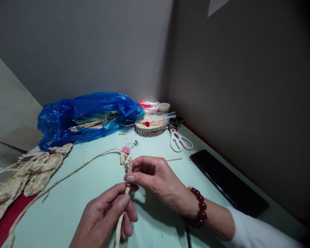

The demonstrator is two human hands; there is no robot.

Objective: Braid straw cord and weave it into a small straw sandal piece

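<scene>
Head view. Plaited straw strip lies between the two hands, over the worktop. Left hand: fingers pinch it low, with a pale tail emerging below. Right hand: thumb and fingers pinch it just above. Pink binder clip sits at the looped upper end; a long cord runs from there to lower left.

Risks (judged): if the lower pinch slackens, strands could loosen, as no second clip shows there. Uneven pull between the hands could twist the plait. Cord passes near the straw pieces; a snag could drag the top end sideways. Clip's bite cannot be verified. Sharp bending might split the fibre, if dry.
</scene>
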